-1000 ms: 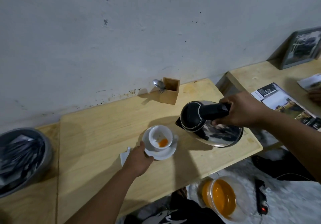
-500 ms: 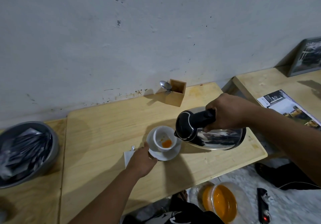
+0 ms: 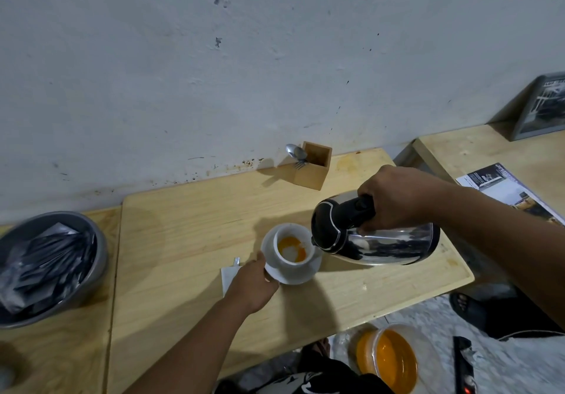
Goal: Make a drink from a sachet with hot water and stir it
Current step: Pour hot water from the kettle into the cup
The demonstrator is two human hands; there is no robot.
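Note:
A white cup point(image 3: 293, 266) stands on a white saucer point(image 3: 301, 275) in the middle of the wooden table point(image 3: 189, 234). Orange powder and a little water lie in the cup's bottom. My left hand point(image 3: 252, 283) grips the saucer's near-left rim. My right hand point(image 3: 394, 199) holds the black handle of a steel kettle point(image 3: 382, 245), which is tipped left with its spout at the cup's right rim. A torn white sachet point(image 3: 228, 276) lies on the table, partly hidden under my left hand. A spoon point(image 3: 295, 152) sticks out of a wooden box point(image 3: 315, 169) by the wall.
A grey metal bowl point(image 3: 91, 271) full of dark sachets sits at the left. Magazines point(image 3: 501, 188) and a picture frame point(image 3: 541, 106) rest on a second table at the right. On the floor below stand a plastic tub of orange liquid point(image 3: 388, 360) and a black device point(image 3: 464, 366).
My right hand has brought the kettle left and tipped it further over the cup. Water has entered the cup, wetting the orange powder. My left hand stays on the saucer.

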